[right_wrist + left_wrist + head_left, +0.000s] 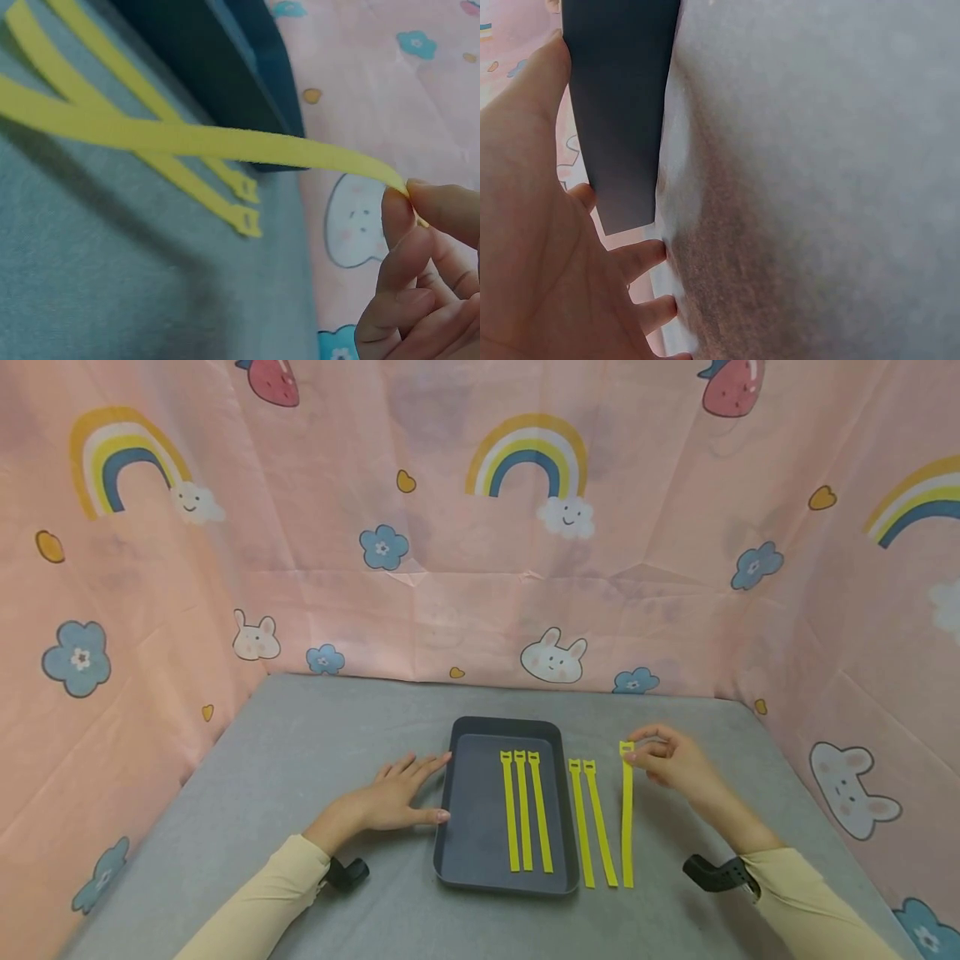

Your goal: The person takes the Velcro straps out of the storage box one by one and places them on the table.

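My right hand [678,764] pinches the slotted head of a yellow hook-and-loop cable tie [627,818] between thumb and fingertip. In the right wrist view, that cable tie [225,142] hangs in a bowed line above the cloth. Two more yellow ties [582,827] lie on the cloth just right of the dark grey tray [472,860]. Inside the tray, three yellow ties [526,814] lie side by side, heads toward the back. With fingers spread, my left hand [390,797] touches the tray's left rim; the left wrist view shows the tray's outer wall [619,112] against thumb and fingertips.
Grey cloth [360,718] covers the table. A pink patterned curtain [450,593] closes off the back and both sides. Dark wrist-camera mounts [720,872] sit on both wrists.
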A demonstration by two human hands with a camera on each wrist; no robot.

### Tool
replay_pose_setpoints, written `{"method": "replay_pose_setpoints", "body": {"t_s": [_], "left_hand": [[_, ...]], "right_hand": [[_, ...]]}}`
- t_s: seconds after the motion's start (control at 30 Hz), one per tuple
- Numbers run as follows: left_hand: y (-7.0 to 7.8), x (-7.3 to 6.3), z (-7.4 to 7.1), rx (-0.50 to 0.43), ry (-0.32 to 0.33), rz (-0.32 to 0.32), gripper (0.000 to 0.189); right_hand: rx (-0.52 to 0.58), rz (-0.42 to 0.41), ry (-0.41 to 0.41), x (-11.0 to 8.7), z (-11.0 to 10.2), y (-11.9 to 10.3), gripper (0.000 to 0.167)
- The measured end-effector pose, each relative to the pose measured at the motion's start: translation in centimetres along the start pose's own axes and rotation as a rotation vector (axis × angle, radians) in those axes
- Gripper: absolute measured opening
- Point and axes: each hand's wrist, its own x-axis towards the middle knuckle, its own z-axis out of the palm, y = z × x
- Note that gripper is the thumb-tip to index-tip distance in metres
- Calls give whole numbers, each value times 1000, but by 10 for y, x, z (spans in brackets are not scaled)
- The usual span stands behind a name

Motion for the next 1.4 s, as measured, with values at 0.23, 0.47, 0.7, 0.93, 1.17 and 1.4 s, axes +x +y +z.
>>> {"method": "replay_pose_setpoints", "body": {"t_s": [0.23, 0.47, 0.7, 0.93, 1.17, 1.4], "left_hand": [[0, 0, 0, 9, 0, -6, 91], [-1, 0, 2, 0, -2, -8, 91], [-2, 1, 2, 2, -1, -16, 91], [-2, 1, 2, 1, 1, -16, 91], [0, 0, 0, 1, 0, -16, 91], [-1, 0, 1, 9, -1, -16, 90]], "right_hand": [[-70, 1, 21, 14, 7, 18, 43], [-113, -7, 33, 24, 13, 29, 41], [-143, -17, 20, 33, 17, 41, 39], [-198, -23, 15, 40, 19, 53, 36], [-209, -58, 14, 46, 22, 61, 30], [-216, -90, 12, 48, 26, 62, 28]]}}
